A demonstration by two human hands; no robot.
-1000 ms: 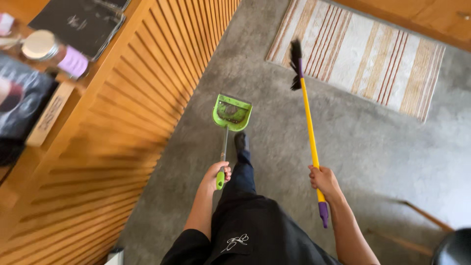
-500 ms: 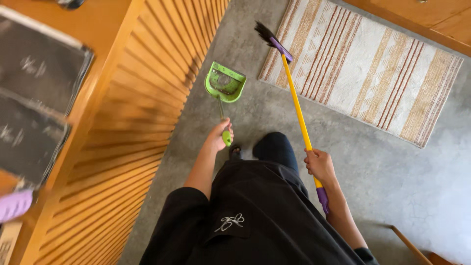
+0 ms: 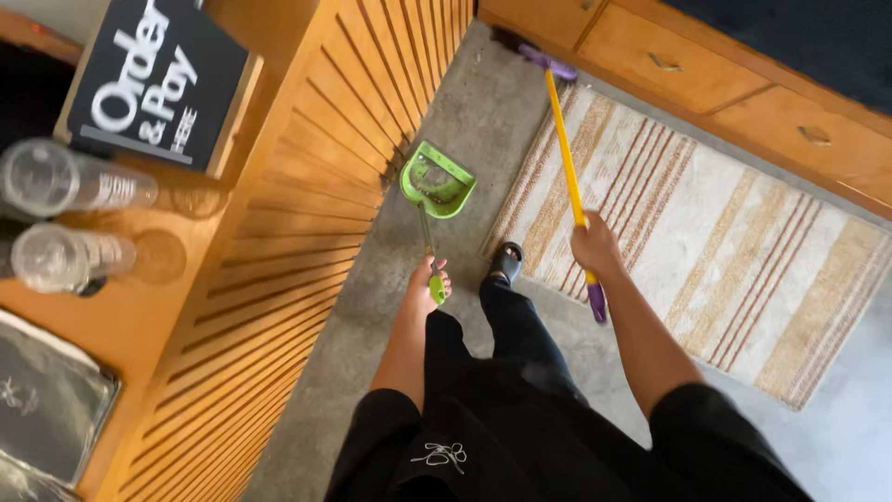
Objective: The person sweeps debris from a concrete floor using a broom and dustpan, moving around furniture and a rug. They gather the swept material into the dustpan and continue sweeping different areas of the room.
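Note:
My left hand [image 3: 426,285] grips the thin handle of a green dustpan [image 3: 437,179], whose pan hangs just above the grey floor beside the slatted wooden counter front [image 3: 307,214]. My right hand [image 3: 594,247] holds the yellow stick of a broom [image 3: 564,158] near its purple end. The broom's purple head reaches forward to the base of the wooden drawers [image 3: 715,74]. I wear dark clothes, and one dark shoe [image 3: 506,261] steps at the edge of a striped rug [image 3: 734,232].
On the wooden counter top at left stand a black sign board [image 3: 158,79], two stacks of clear plastic cups [image 3: 70,214] and a dark tray [image 3: 46,400]. The striped rug lies along the drawers on the right. Grey concrete floor [image 3: 353,353] runs between counter and rug.
I have stepped forward along the counter. The broom head has moved from the rug's near corner up to the drawers, and the dustpan has travelled forward with it.

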